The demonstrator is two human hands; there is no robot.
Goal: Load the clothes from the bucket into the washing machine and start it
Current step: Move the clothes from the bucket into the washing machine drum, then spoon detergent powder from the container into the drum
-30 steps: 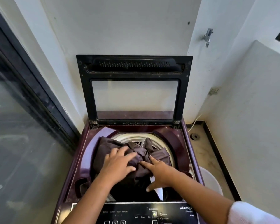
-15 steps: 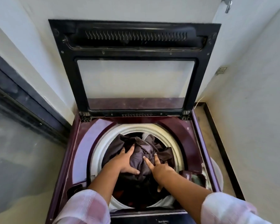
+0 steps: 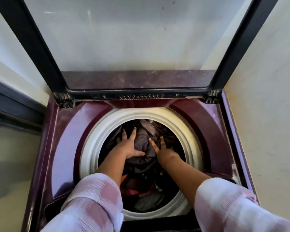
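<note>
Two flat palms do the work: the left hand [image 3: 127, 146] and the right hand [image 3: 164, 152] lie with straight, spread fingers on either flank of a dark brown garment [image 3: 143, 148], pressing on it and not curled round or pinching any fold. That garment sits bunched between the two hands, down inside the tub of the washing machine [image 3: 65, 141], below its white rim [image 3: 94, 144]. It rests on top of other clothes [image 3: 141, 193] that show nearer the wrists, some orange and pink among the dark. Beyond the fingertips the lid [image 3: 40, 52] stands raised. The cloth looks thin, soft and light, creased into many folds, so it should give under the palms and spring back a little once let go. It has no stiffness to push against, and nothing in it seems fragile. Dry fabric like this is unlikely to slip, but a loose hem could trail over the rim. To shift it, I judge the best hold to be a gathered handful at the thick middle of the bundle, between the thumbs, rather than an edge, which would only unfurl. Pressing with open palms suits packing it lower. The bucket and the controls are out of view.
</note>
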